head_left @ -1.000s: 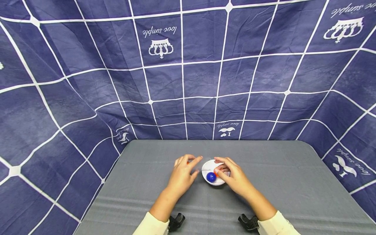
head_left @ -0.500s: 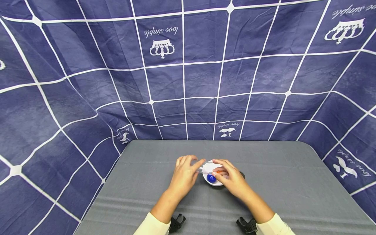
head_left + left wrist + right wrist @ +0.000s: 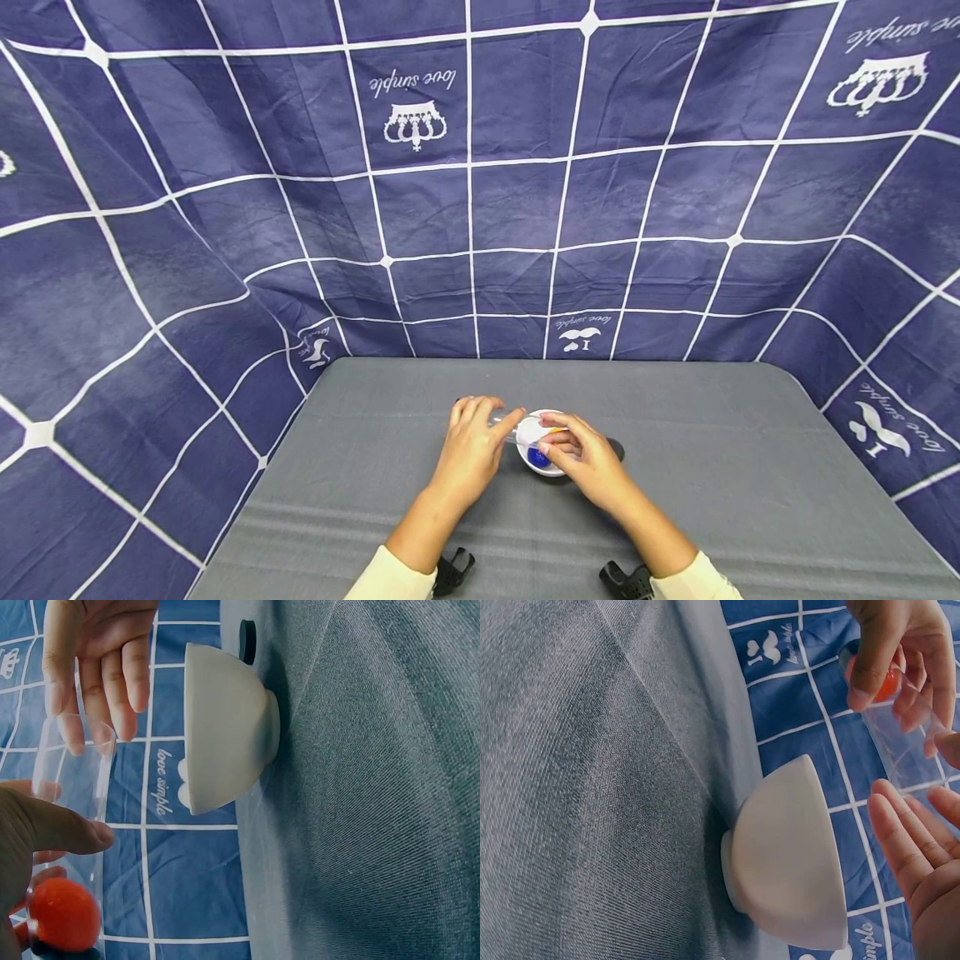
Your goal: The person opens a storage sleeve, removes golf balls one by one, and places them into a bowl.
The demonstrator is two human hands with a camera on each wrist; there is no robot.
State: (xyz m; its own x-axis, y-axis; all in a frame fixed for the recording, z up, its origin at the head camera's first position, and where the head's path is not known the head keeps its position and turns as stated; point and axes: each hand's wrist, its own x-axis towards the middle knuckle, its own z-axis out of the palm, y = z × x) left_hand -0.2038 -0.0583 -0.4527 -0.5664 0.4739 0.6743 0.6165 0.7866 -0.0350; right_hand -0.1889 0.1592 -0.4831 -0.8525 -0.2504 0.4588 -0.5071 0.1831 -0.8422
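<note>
My left hand (image 3: 468, 454) grips a clear plastic tube (image 3: 75, 772) held sideways above the table. A red-orange ball (image 3: 66, 915) lies inside it at the dark closed end. My right hand (image 3: 588, 458) pinches the tube's open end between thumb and fingers; no ball shows in that hand in the left wrist view. Beneath the right fingers stands a white bowl (image 3: 787, 855). It holds a blue ball (image 3: 537, 457), partly covered by the tube and fingers. Something yellow-orange (image 3: 557, 431) shows between the right fingers, too hidden to make out.
A dark round cap (image 3: 617, 448) stands on the grey table (image 3: 360, 442), just right of the bowl. Behind and beside the table hangs a blue cloth (image 3: 517, 200) with white lines. Black wrist mounts (image 3: 453, 571) sit near both cuffs.
The right hand has drawn out of the bowl, where it had an orange ball, to the tube's mouth. The left hand has brought the tube right, over the bowl's edge.
</note>
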